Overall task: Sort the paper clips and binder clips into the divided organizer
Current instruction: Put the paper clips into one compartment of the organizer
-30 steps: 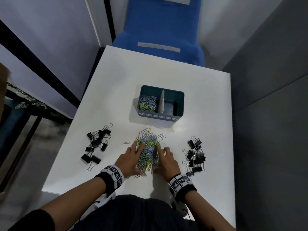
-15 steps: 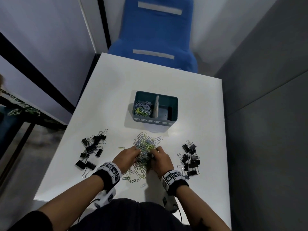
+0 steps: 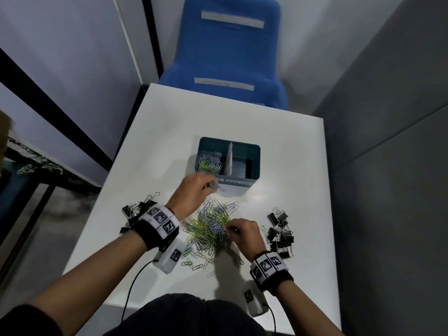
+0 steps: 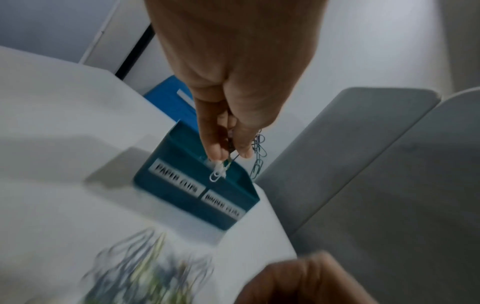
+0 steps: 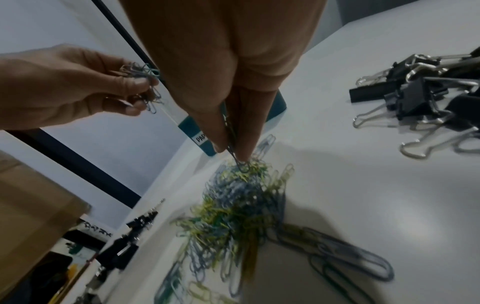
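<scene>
A teal divided organizer (image 3: 253, 151) stands mid-table, with paper clips (image 3: 210, 161) in its left compartment; the right one looks empty. A pile of coloured paper clips (image 3: 211, 226) lies in front of it. My left hand (image 3: 196, 187) is raised near the organizer's front left and pinches a small bunch of paper clips (image 4: 221, 170) (image 5: 145, 82). My right hand (image 3: 242, 232) is at the pile's right edge, its fingertips (image 5: 221, 144) pinching clips (image 5: 240, 162) at the top of the heap. Black binder clips lie in two groups, left (image 3: 135, 209) and right (image 3: 280, 232).
A blue chair (image 3: 228, 59) stands beyond the table's far edge. Grey partitions (image 3: 388, 141) close the right side, a wall the left. The organizer's front carries labels (image 4: 179, 181) for paper clips and binder clips. Cables trail from my wrist cameras at the near edge.
My left hand has lifted off the pile with a bunch of clips and moved up toward the organizer. My right hand stays at the pile, now pinching clips.
</scene>
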`<state>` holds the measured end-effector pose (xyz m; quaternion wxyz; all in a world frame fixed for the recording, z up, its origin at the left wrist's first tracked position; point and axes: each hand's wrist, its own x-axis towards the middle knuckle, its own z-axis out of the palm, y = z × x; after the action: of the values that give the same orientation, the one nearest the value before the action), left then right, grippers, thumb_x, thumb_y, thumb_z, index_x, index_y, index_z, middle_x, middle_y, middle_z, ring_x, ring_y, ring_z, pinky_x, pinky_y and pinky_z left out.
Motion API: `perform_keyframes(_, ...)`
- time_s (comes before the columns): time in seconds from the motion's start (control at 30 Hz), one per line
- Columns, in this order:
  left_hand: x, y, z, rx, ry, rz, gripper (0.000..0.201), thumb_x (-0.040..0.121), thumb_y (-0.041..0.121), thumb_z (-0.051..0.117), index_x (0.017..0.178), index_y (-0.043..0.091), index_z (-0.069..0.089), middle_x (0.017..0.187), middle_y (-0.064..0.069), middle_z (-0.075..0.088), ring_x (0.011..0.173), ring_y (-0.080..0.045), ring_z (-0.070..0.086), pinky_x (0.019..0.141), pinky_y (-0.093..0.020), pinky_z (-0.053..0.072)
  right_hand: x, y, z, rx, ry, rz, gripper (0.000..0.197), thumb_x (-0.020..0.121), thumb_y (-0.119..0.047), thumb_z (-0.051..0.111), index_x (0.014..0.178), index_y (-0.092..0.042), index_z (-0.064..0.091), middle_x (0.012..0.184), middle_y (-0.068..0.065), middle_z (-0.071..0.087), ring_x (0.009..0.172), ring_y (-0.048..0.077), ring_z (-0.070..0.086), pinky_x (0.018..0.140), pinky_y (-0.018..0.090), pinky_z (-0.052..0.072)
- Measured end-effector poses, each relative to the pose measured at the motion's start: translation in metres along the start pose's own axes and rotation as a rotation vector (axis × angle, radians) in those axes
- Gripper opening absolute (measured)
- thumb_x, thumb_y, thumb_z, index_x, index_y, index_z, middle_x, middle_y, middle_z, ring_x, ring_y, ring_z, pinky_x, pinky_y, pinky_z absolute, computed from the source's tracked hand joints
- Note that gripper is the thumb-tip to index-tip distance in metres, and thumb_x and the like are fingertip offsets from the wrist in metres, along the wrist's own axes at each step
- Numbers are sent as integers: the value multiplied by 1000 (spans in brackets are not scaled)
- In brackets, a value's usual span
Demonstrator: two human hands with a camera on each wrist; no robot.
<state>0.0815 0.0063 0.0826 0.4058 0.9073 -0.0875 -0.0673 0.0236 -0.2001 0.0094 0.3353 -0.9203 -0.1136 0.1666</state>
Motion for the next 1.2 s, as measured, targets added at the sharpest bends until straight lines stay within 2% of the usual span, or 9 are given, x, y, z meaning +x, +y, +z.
perform_keyframes(0.13,50,10,-19,31,114,-11,12,85,14,70,97,17,70,87,-1,66,78,-16,61,75,-36,54,11,-19,-25,15,4,-62,19,78,0,62,69,-16,67,66,-6,66,63,7,59,64,25,51)
perform_keyframes(0.3,70,1,-18,121,-2,-114,55,82,12,73,133,18,53,121,-9,62,108,-25,59,93,-42,50,44,-51,-63,14,92,-102,13,83,-5,66,80,-16,74,75,-4,71,63,6,61,67,20,53)
perform_keyframes(0.4,52,-14,-8,210,12,-145,43,86,7,65,126,20,58,121,-7,61,106,-26,59,86,-40,51,73,-71,-87,2,165,-157,16,82,-3,65,79,-16,74,72,-7,68,63,6,59,64,16,45)
perform_keyframes(0.53,9,-41,13,286,-33,-256,29,89,10,59,116,20,61,117,-5,61,97,-23,61,79,-34,52,110,-93,-107,39,237,-188,11,85,-9,68,89,-17,74,80,-5,72,69,8,64,70,23,54)
perform_keyframes(0.67,-33,-72,32,416,-269,-444,48,90,26,57,133,13,42,131,-12,45,120,-29,45,87,-41,47,127,-98,-111,17,201,-144,31,84,-21,72,114,-17,68,102,4,72,86,16,66,83,27,51)
perform_keyframes(0.8,-64,-95,44,424,-344,-562,71,94,43,50,147,7,19,149,-17,23,135,-34,26,101,-47,40,112,-77,-89,-71,123,-141,34,84,-31,70,116,-20,64,99,1,69,83,16,65,75,31,54)
perform_keyframes(0.9,-81,-101,56,429,-406,-513,82,95,53,43,152,10,4,160,-14,1,146,-32,7,112,-45,27,91,-43,-56,-241,-55,-102,36,84,-32,70,117,-20,62,111,6,67,93,22,65,79,35,55)
perform_keyframes(1.03,-90,-88,71,452,-424,-334,89,91,61,43,152,9,5,161,-11,0,146,-27,6,112,-44,31,65,-3,-24,-412,-409,94,86,74,-44,77,144,-28,31,151,9,28,131,31,38,100,47,44)
perform_keyframes(1.2,-86,-72,88,501,-437,-152,89,85,43,64,150,10,13,156,-15,16,139,-30,22,95,-41,48,32,12,18,-515,-410,5,106,60,-34,85,144,-35,21,144,11,29,124,34,35,83,47,54)
